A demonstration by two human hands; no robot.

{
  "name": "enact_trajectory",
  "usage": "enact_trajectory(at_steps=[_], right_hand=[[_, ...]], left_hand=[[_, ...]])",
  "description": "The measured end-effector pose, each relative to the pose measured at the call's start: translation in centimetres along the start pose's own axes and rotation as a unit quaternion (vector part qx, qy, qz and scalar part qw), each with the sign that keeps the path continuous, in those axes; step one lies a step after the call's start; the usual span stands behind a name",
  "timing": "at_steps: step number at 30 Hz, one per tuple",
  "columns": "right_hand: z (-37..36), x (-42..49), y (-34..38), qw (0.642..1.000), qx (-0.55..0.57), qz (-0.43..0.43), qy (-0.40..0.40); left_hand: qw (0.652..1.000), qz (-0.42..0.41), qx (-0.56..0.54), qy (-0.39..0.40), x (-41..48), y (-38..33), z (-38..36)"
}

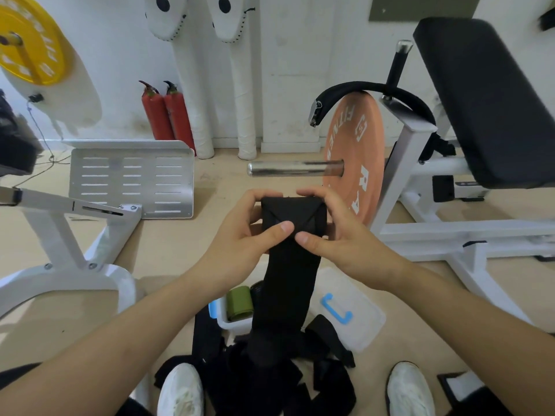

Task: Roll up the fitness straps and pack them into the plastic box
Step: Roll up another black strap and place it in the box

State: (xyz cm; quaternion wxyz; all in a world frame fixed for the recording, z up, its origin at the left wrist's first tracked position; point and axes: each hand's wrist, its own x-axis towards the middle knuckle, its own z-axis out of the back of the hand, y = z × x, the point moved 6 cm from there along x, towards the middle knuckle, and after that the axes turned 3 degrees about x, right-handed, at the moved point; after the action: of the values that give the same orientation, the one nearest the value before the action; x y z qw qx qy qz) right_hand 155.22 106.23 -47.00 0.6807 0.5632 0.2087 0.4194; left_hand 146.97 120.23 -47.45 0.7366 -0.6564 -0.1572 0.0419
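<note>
Packing looks barely under way: a person holds a black strap point(289, 277) above the floor, with only its top end folded over for rolling. The left hand point(240, 235) and right hand point(339, 235) each close their grip on that fold, thumbs pressed to its front and fingers curled behind. Below, the plastic box point(228, 323) holds a green roll point(238, 303). A heap of loose straps point(264, 373) waits beside the shoes.

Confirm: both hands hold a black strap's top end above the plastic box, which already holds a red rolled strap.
Wrong colour: in the head view the rolled strap in the plastic box is green, not red. The left hand and right hand hold the black strap by its top end above it.
</note>
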Motion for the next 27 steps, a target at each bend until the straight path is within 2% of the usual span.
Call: enact_trajectory(at_steps=[4, 7, 11, 16, 19, 23, 25, 27], right_hand=[[0.0, 0.2, -0.6, 0.985, 0.154, -0.081, -0.003], [-0.3, 0.4, -0.6, 0.968, 0.224, -0.111, -0.006], [-0.9, 0.4, -1.0, 0.954, 0.267, -0.131, -0.026], [-0.5, 0.4, -0.7, 0.958, 0.269, -0.096, -0.036], [0.2, 0.5, -0.5, 0.958, 0.275, -0.073, -0.043], [0.8, 0.5, -0.5, 0.97, 0.238, -0.03, -0.043], [1.0, 0.4, -0.5, 0.984, 0.171, -0.004, -0.047], [0.9, 0.3, -0.5, 0.992, 0.113, 0.01, -0.049]], left_hand=[[0.998, -0.052, 0.04, -0.017, -0.1, -0.6, 0.7], [0.991, -0.096, 0.096, -0.018, -0.3, -1.1, 0.5], [0.971, -0.159, 0.179, -0.026, -0.5, -1.4, -0.1], [0.966, -0.168, 0.198, -0.02, -0.5, -1.3, -0.4], [0.984, -0.116, 0.132, -0.015, -0.3, -1.0, -0.2], [0.998, 0.065, -0.005, -0.003, -0.1, -0.1, -0.2], [0.994, 0.11, -0.008, 0.009, -0.2, 0.1, -0.2], [0.994, 0.113, -0.001, 0.008, -0.1, 0.2, -0.2]])
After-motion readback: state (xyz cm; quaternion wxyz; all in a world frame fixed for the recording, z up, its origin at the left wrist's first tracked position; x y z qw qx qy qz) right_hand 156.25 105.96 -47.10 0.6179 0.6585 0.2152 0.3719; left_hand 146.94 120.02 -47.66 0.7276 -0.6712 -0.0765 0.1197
